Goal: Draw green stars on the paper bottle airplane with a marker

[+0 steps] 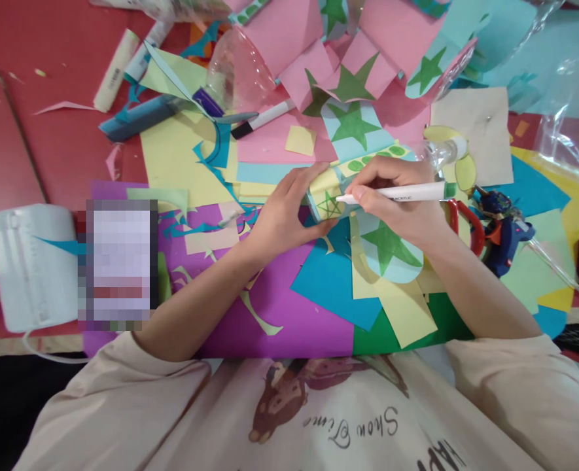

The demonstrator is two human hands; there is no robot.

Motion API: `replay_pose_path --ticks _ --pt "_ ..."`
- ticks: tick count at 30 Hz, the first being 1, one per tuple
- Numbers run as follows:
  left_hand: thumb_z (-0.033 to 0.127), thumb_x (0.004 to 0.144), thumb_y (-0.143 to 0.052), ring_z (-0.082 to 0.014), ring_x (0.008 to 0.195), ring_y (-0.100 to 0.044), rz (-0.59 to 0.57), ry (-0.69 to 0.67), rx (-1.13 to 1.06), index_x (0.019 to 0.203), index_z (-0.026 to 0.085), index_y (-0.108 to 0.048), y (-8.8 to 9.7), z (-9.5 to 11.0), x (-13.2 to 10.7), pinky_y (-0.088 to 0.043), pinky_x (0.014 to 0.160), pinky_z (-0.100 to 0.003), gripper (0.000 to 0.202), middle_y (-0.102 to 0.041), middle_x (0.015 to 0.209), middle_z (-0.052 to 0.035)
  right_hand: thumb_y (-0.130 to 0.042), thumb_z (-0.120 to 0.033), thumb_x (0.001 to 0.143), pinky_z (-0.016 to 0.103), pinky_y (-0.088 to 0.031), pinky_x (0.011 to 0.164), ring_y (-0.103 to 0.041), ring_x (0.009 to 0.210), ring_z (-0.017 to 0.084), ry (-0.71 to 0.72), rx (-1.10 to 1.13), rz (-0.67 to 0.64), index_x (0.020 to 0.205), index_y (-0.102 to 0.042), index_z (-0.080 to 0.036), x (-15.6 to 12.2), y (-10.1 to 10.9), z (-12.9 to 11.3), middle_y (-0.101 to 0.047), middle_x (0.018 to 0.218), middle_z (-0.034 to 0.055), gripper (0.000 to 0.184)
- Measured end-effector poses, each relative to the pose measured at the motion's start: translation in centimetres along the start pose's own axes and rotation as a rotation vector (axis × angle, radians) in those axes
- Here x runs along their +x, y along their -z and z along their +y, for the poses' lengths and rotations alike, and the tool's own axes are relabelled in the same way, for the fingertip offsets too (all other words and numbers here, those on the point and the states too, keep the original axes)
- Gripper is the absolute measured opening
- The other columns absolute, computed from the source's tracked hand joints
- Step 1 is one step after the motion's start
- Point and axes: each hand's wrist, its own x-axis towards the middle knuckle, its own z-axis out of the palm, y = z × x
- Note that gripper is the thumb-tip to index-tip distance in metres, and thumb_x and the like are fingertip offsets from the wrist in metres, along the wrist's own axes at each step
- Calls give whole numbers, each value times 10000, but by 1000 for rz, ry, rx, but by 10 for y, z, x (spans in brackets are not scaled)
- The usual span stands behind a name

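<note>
A clear plastic bottle (439, 154) lies on its side, partly wrapped in yellow and light blue paper. My left hand (289, 206) is closed around its left end, fingers above and thumb below. In my right hand (397, 193) is a white acrylic marker (411, 192) with a green end, pinched between thumb and fingers. Its tip touches or nearly touches a green star outline (329, 204) drawn on the yellow paper. Light blue rounded paper (390, 252) with a filled green star sits just below the bottle; whether it is attached is hidden.
Pink paper with green stars (350, 82) stands at the back. Red-handled scissors (470, 226) and a blue glue gun (509, 242) lie at right. A black-capped marker (264, 119) rests above my left hand. Paper scraps surround a phone-like screen (122, 255) and white box (34, 268).
</note>
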Motion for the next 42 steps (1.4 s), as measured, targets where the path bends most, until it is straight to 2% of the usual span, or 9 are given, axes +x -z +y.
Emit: replay_pose_path --ticks 10,16,22,28,33,42 --pt "536 836 -653 -289 1223 -554 9 -15 -48 1423 284 -366 -1 0 0 -470 1028 -447 701 -551 1348 -108 -586 -146 820 263 -386 543 -453 559 84 17 4 -6 656 -567 -193 0 0 0 -533 599 -40 171" --pt "559 841 -633 -290 1235 -552 -2 -3 8 1427 254 -367 0 1 0 -483 1019 -447 712 -559 1347 -115 -579 -177 817 264 -385 526 -500 556 85 4 77 25 651 -581 -192 3 1 -2 -586 612 -33 166" --pt "498 838 -657 -279 1218 -563 7 -33 -2 1424 252 -364 0 0 0 -480 1020 -429 699 -561 1346 -113 -576 -189 844 253 -398 551 -521 600 86 54 12 30 686 -588 -189 1 0 2 -599 642 -32 158" --pt "447 827 -685 -269 1195 -576 52 -64 -27 1406 224 -394 -1 0 0 -494 998 -395 686 -571 1321 -123 -588 -151 827 240 -375 538 -465 563 69 66 7 16 658 -570 -184 2 0 4 -550 598 -47 173" --pt "492 839 -657 -279 1201 -567 14 -37 -12 1434 258 -357 -1 0 0 -485 1012 -419 707 -563 1333 -110 -579 -168 831 242 -378 523 -495 562 75 65 57 34 660 -579 -188 3 0 2 -583 609 -43 172" --pt "468 834 -672 -290 1229 -550 -12 -30 -17 1440 266 -341 1 1 1 -469 1034 -438 720 -547 1352 -107 -576 -167 829 248 -389 534 -489 561 76 62 20 36 655 -569 -192 2 0 2 -567 604 -41 176"
